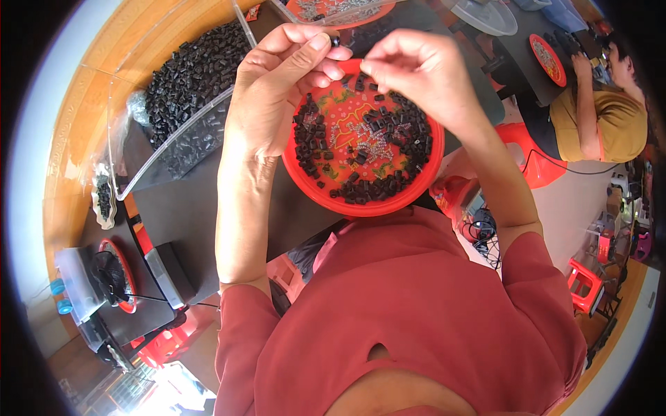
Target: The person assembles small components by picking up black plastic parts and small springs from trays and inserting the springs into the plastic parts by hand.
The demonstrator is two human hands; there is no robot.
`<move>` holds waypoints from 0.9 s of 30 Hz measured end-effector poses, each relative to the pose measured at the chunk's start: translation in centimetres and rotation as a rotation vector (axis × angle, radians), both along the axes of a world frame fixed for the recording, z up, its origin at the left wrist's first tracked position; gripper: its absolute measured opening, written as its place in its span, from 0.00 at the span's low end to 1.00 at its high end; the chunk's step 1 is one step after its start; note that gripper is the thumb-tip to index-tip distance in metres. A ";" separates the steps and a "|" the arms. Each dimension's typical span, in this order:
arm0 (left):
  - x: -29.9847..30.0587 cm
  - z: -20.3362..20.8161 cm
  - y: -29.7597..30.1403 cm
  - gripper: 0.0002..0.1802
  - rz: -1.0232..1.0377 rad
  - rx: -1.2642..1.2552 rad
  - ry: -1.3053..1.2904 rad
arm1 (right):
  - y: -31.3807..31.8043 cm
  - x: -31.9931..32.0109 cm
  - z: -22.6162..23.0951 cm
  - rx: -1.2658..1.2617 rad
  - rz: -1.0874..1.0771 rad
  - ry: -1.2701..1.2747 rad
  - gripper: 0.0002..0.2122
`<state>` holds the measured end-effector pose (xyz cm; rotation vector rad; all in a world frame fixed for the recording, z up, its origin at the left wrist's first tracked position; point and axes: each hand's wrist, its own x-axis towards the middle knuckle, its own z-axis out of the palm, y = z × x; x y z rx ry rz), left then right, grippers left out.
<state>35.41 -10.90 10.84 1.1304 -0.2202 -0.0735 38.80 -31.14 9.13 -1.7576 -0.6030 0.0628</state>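
My left hand is raised over the far left edge of a round red tray. Its thumb and fingers pinch a small black plastic piece. Just right of it, above the tray's far side, is my right hand, thumb and forefinger pressed together. Whatever sits between those fingertips is too small to make out. Many loose black plastic pieces lie around the tray's inside. Tiny silver metal bits are scattered in its middle, over a printed pattern.
A clear bin heaped with black pieces stands at the left. Beyond my hands is another red tray of silver bits. A person in a yellow top sits at the right by a smaller red tray. Red stools stand around.
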 end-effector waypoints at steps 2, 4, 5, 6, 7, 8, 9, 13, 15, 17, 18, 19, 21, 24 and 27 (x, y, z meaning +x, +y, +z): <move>0.0 0.0 0.0 0.09 -0.018 -0.019 0.004 | 0.2 -0.6 2.8 0.053 -0.005 -0.104 0.04; -0.2 0.0 0.0 0.08 0.009 -0.009 0.005 | 0.6 -1.5 5.6 0.006 0.022 -0.085 0.05; 0.0 -0.1 -0.2 0.08 0.000 -0.010 0.004 | 0.6 -1.8 6.3 -0.041 0.040 -0.065 0.06; 0.1 -0.2 -0.4 0.08 -0.001 0.003 -0.003 | 0.7 -1.8 6.5 -0.042 0.032 -0.066 0.06; 0.0 -0.2 -0.5 0.08 0.004 0.017 -0.009 | 0.9 -1.9 6.7 -0.052 0.029 -0.175 0.07; -0.1 -0.2 -0.6 0.08 0.002 0.017 -0.009 | 1.0 -2.0 6.7 -0.062 0.026 -0.284 0.08; -0.2 -0.2 -0.7 0.08 0.003 0.025 -0.016 | 1.1 -2.2 6.8 -0.062 0.025 -0.284 0.08; -0.5 0.1 -0.8 0.06 0.024 0.079 -0.046 | 1.0 -2.4 7.0 -0.004 0.040 -0.273 0.14; -0.6 0.3 -1.0 0.06 0.056 0.119 -0.085 | 1.0 -2.2 7.2 -0.054 0.052 -0.339 0.16; -0.7 0.3 -1.1 0.06 0.093 0.161 -0.121 | 1.4 -1.9 7.6 0.009 0.071 -0.312 0.17; -0.8 0.3 -1.1 0.06 0.097 0.178 -0.128 | 1.3 -2.0 7.9 0.010 0.074 -0.308 0.17; -0.8 0.3 -1.1 0.06 0.098 0.192 -0.141 | 1.2 -2.4 8.5 -0.029 0.087 -0.271 0.18; -0.8 0.3 -1.2 0.06 0.089 0.161 -0.137 | 1.2 -2.6 9.1 -0.069 0.101 -0.235 0.18; -0.5 0.3 -1.1 0.06 0.074 0.140 -0.122 | 1.1 -2.2 9.3 -0.151 0.101 -0.198 0.19; -0.5 0.1 -1.2 0.06 0.070 0.139 -0.107 | 1.0 -1.7 9.1 -0.134 0.114 -0.190 0.21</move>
